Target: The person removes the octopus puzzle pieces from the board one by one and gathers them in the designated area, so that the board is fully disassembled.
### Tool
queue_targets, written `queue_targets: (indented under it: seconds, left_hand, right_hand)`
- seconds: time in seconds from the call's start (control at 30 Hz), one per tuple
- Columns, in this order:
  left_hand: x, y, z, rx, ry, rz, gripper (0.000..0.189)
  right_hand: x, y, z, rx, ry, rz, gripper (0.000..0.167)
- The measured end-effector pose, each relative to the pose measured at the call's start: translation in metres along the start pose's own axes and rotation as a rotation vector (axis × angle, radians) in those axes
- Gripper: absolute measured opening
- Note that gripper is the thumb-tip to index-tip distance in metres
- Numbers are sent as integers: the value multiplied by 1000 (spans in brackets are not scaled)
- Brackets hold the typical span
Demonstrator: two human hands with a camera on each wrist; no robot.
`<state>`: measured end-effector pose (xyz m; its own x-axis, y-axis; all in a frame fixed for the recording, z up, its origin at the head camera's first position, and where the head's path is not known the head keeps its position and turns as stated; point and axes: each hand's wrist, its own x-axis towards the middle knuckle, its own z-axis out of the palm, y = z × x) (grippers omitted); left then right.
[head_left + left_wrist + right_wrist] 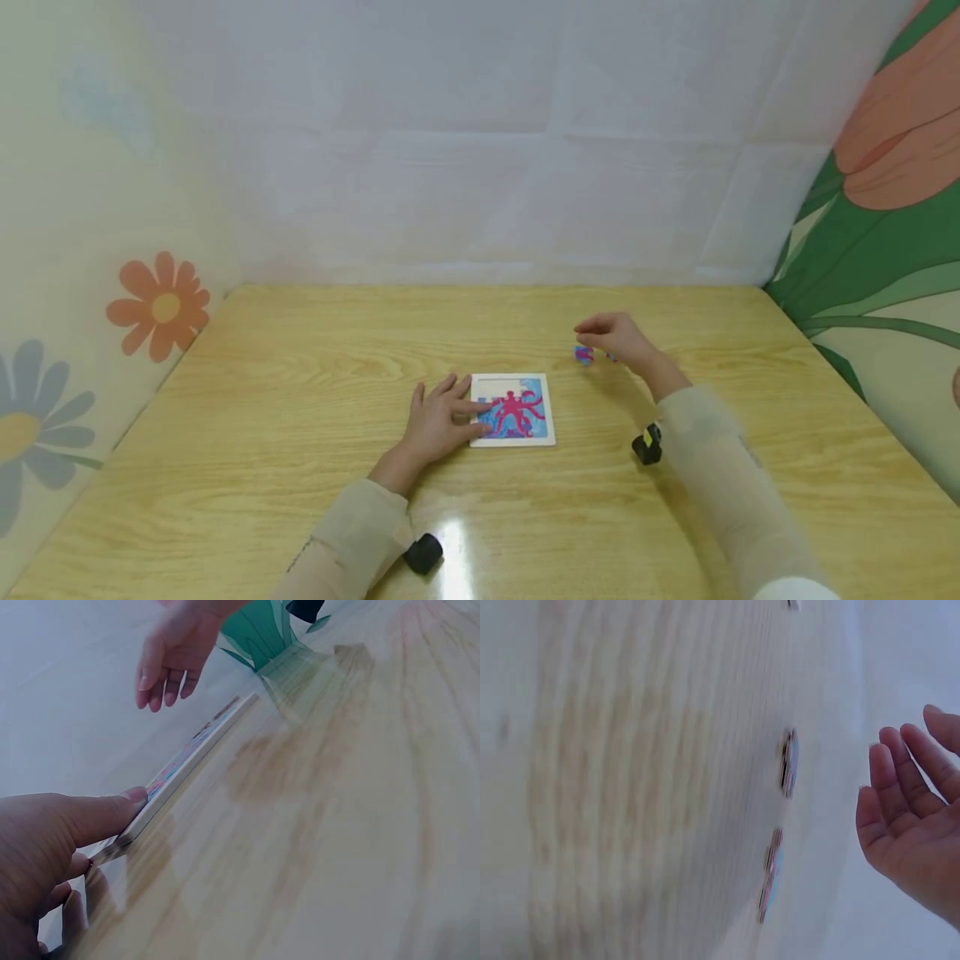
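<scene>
A square jigsaw puzzle in a white frame [551, 417] lies on the table, with a pink octopus on blue. Its upper left part shows bare pale backing. My left hand [438, 425] rests at the frame's left side, fingers spread, two of them reaching over the picture. In the left wrist view the thumb [112, 814] touches the frame's edge. My right hand [617, 337] hovers past the frame's far right corner with nothing in its loosely bent fingers. Just below it lie a blue and purple puzzle piece [584, 355] and another puzzle piece [611, 357], partly hidden.
The wooden table [300, 350] ends at a white cloth backdrop [450, 167]. Flower-painted panels [157, 308] flank it on both sides. Black wrist cameras [423, 554] sit below both forearms.
</scene>
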<state>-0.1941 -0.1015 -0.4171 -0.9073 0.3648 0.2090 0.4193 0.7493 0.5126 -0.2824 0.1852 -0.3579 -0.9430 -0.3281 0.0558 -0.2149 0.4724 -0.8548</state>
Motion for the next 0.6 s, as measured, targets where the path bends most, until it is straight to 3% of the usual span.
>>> queue_targets:
  seconds: [0.23,0.6]
  left_hand:
    - [0,-3,2,-12,11,1,35]
    - [2,-2,2,-10,5,-2,36]
  right_hand:
    - [-1,-4,22,26,-90,-28,31]
    - [-4,-6,44,-34,-173,-26,25]
